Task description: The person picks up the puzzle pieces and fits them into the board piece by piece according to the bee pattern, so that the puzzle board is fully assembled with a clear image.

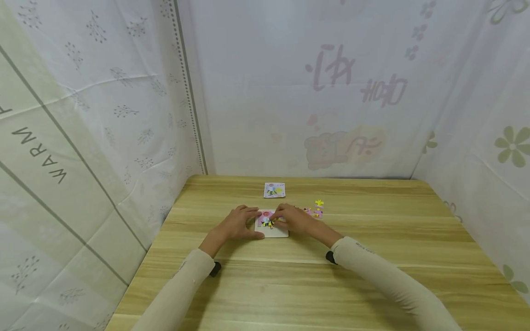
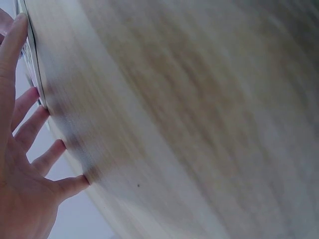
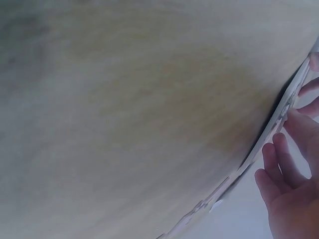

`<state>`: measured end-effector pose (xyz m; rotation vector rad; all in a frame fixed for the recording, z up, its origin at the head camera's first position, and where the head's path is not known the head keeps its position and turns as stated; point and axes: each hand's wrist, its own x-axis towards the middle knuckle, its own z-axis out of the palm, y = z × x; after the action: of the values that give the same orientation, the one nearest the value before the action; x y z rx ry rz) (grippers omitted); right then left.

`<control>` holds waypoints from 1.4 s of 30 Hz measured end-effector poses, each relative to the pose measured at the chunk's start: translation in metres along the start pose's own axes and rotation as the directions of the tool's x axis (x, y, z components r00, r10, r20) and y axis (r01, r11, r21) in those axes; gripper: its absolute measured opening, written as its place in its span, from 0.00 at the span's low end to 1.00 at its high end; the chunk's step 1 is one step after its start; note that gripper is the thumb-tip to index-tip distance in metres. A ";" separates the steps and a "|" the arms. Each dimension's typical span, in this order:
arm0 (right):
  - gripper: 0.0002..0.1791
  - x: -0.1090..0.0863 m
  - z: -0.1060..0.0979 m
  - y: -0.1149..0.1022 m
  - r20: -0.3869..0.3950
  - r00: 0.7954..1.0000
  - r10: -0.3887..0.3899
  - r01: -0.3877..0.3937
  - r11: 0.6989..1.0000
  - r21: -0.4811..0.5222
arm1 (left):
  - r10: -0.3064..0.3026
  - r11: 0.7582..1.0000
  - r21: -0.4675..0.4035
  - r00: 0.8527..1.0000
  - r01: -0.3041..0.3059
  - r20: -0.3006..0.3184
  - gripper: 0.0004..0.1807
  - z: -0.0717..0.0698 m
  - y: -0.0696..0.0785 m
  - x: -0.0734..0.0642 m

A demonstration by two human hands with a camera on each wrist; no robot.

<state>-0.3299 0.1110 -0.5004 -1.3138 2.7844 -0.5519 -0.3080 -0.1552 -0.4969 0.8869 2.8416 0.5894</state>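
Observation:
A small white puzzle board [image 1: 271, 232] lies on the table with a bee picture [image 1: 267, 221] partly assembled on it. My left hand [image 1: 239, 224] rests at the board's left side, thumb on its near edge. In the left wrist view the left hand's fingers [image 2: 47, 158] are spread, tips down at the board's edge and on the table. Over the right part of the picture, my right hand [image 1: 291, 218] pinches a puzzle piece between thumb and index finger, mostly hidden by them. In the right wrist view, the right hand's other fingers [image 3: 279, 167] are loosely bent.
A printed picture card [image 1: 274, 190] of the bee lies behind the board. Several loose puzzle pieces [image 1: 318, 213] lie right of the right hand, with a yellow piece [image 1: 319, 202] just beyond. The wooden table [image 1: 265, 285] meets hanging patterned curtains [image 1: 265, 115] at the back and sides.

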 end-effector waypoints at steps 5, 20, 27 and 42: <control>0.11 0.001 -0.001 -0.005 -0.003 1.000 -0.004 0.004 1.000 -0.001 | -0.005 1.000 -0.012 1.000 0.005 0.002 0.46 -0.001 0.002 -0.001; 0.13 0.000 0.003 -0.006 -0.010 1.000 -0.013 0.013 1.000 -0.006 | 0.011 1.000 -0.008 1.000 -0.011 -0.006 0.46 0.000 0.001 0.000; 0.13 0.002 0.006 -0.005 -0.015 1.000 0.002 -0.003 0.999 -0.053 | 0.016 1.000 0.006 1.000 -0.016 -0.010 0.46 0.001 -0.001 0.002; 0.14 0.000 0.006 -0.005 -0.016 0.999 0.028 -0.029 0.999 -0.028 | 0.000 1.000 0.007 1.000 0.000 -0.001 0.46 -0.001 0.000 0.002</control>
<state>-0.3258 0.1063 -0.5045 -1.2784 2.8292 -0.5263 -0.3099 -0.1546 -0.4965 0.8885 2.8467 0.5802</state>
